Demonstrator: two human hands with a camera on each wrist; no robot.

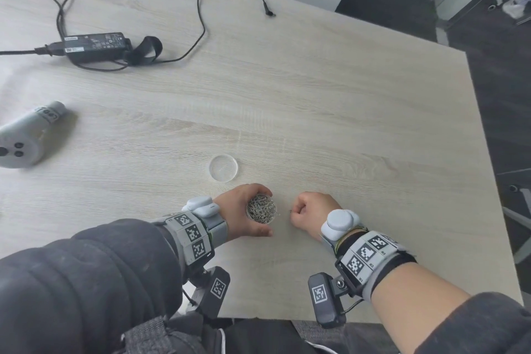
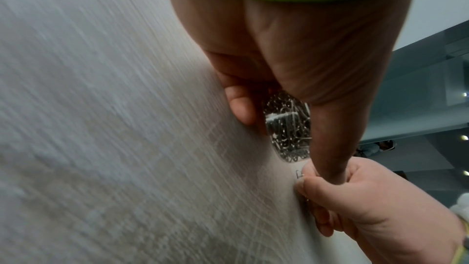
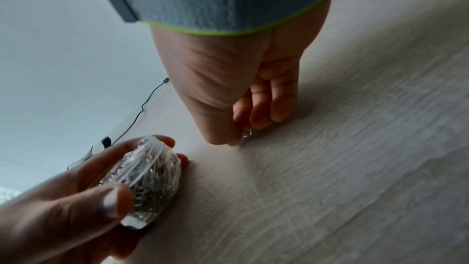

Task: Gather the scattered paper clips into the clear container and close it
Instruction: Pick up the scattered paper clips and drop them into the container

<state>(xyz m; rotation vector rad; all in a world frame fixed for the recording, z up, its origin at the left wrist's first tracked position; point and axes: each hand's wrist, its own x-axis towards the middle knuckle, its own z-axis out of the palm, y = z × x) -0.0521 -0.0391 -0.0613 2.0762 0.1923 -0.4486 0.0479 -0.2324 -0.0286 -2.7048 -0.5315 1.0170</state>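
A round clear container (image 1: pixel 261 208) packed with silver paper clips sits near the table's front edge, open at the top. My left hand (image 1: pixel 244 211) grips it from the left, fingers and thumb curled round its wall (image 3: pixel 149 176). Its clear round lid (image 1: pixel 223 168) lies flat on the table just behind. My right hand (image 1: pixel 309 211) is a short way to the right of the container, fingers curled, pinching a paper clip (image 3: pixel 246 133) between thumb and forefinger right at the table surface. The same clip (image 2: pixel 299 174) shows in the left wrist view.
A black power adapter (image 1: pixel 96 44) with its cables lies at the back left. A grey handheld controller (image 1: pixel 27 135) rests at the left edge. The light wooden table (image 1: pixel 359 123) ends at the right, with dark floor beyond.
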